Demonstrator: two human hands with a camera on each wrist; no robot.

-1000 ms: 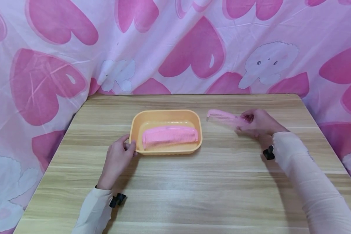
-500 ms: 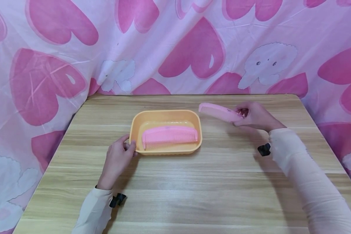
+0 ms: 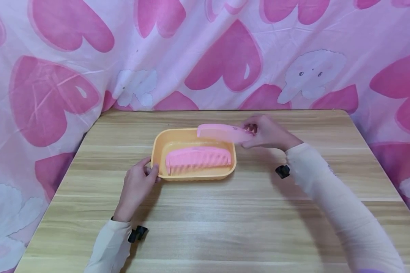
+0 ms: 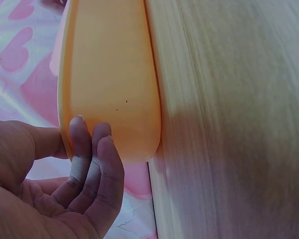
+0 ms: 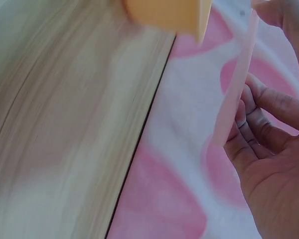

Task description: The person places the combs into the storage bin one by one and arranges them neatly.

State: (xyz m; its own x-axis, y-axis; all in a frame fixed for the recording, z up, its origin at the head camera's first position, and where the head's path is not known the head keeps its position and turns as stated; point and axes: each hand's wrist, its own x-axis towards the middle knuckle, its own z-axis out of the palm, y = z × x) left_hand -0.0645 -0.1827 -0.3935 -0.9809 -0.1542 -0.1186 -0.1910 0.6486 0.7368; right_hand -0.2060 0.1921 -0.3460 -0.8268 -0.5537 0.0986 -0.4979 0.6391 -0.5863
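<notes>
A pale orange plastic basin [image 3: 191, 177] stands on the wooden table, with one pink comb [image 3: 198, 156] lying inside, teeth toward the near side. My left hand [image 3: 138, 185] pinches the basin's left end; in the left wrist view the thumb is at the rim and the fingers [image 4: 109, 169] lie against the outer wall. My right hand [image 3: 266, 132] grips a second pink comb [image 3: 222, 131] by its right end. That comb hangs above the basin's far right rim, its left part over the opening. In the right wrist view the held comb [image 5: 235, 94] appears edge-on between thumb and fingers.
The wooden table [image 3: 205, 227] stretches toward the near side. A pink cloth [image 3: 225, 57] with hearts and white animal figures hangs behind and at both sides. Black clips [image 3: 282, 171] sit at both wrists.
My right hand has lifted the second comb and carried it left, from beside the basin to over its far right rim. The left hand, basin and lying comb have stayed put.
</notes>
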